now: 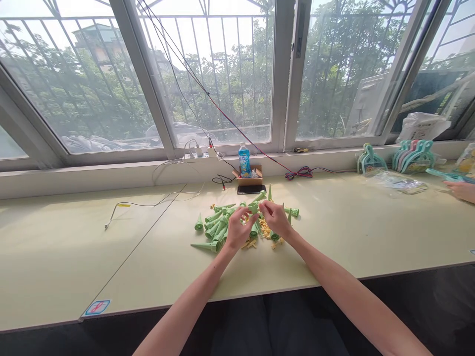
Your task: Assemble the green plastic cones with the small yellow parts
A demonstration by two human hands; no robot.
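A green plastic watering spike is held up over the pile by my left hand, its fingers closed round the wide collar. Right beside that collar, my right hand has its fingertips pinched together; whatever they hold is too small to make out. Under and around both hands lie several more green spikes, cone-shaped with ribbed collars, some lying flat and some standing point up. Small yellow T-shaped plastic pieces are heaped between the spikes, with a few loose ones nearer me.
Behind the pile are a phone and a small cardboard box with a blue bottle. Cables and a power strip line the window. At right, teal hangers, a plastic bag and another person's hand.
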